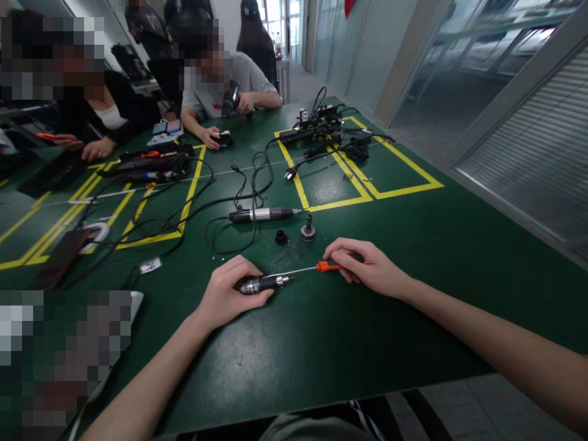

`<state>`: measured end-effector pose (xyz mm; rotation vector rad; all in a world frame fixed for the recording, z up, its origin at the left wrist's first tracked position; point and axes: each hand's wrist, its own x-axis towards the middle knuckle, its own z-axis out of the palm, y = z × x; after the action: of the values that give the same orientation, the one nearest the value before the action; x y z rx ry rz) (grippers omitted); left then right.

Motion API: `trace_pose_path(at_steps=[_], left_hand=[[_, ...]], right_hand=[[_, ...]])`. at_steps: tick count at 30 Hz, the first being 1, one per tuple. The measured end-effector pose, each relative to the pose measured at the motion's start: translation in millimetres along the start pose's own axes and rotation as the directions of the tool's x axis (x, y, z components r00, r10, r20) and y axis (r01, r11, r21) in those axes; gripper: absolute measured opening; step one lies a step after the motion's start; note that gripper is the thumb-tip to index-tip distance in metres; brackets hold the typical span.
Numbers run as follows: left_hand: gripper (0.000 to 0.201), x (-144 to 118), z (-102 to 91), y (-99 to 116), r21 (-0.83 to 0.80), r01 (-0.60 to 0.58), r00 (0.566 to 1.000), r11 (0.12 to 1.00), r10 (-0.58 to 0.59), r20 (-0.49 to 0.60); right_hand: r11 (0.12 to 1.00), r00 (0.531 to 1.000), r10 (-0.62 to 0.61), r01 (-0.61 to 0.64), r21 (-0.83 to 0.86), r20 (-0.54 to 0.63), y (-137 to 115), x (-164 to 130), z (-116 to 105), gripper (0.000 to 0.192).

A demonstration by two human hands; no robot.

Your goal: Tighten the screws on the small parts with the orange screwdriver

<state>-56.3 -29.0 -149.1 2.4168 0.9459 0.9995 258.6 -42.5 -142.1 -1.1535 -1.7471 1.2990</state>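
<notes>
My left hand (227, 289) is closed around a dark cylindrical tool part (258, 284), with a metal end pointing right. Between the fingers of my right hand (370, 266) is the orange handle of a screwdriver (327, 266). Its thin shaft reaches left to the dark part; I cannot tell whether the tip is seated in it. Just beyond my hands, a small black cap (282, 237) and a round metal piece with an upright stem (308, 231) stand on the green table (413, 331). Behind them lies a corded electric screwdriver (264, 214), black and silver.
A pile of black tools and cables (321, 131) sits at the back within yellow tape lines. More cabled tools (156, 164) lie at left, near a dark phone-like slab (62, 257). Across the table, one person holds a power drill (230, 99); another sits at far left.
</notes>
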Motion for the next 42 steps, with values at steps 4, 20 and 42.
trace_pose_path(at_steps=[4, 20, 42], left_hand=[[0.017, -0.3, 0.0, -0.4, -0.002, -0.001, 1.0, 1.0, 0.001, 0.006], [0.018, 0.0, -1.5, 0.1, -0.002, 0.015, 1.0, 1.0, -0.015, 0.025], [0.018, -0.2, -0.9, 0.9, -0.003, 0.021, 1.0, 1.0, -0.021, -0.003]], right_hand=[[0.999, 0.999, -0.033, 0.033, -0.005, -0.039, -1.8, -0.4, -0.3, 0.026], [0.998, 0.997, -0.052, 0.049, -0.035, -0.063, -2.8, 1.0, -2.8, 0.028], [0.999, 1.0, 0.029, -0.028, -0.022, 0.013, 0.6, -0.4, 0.0, 0.037]])
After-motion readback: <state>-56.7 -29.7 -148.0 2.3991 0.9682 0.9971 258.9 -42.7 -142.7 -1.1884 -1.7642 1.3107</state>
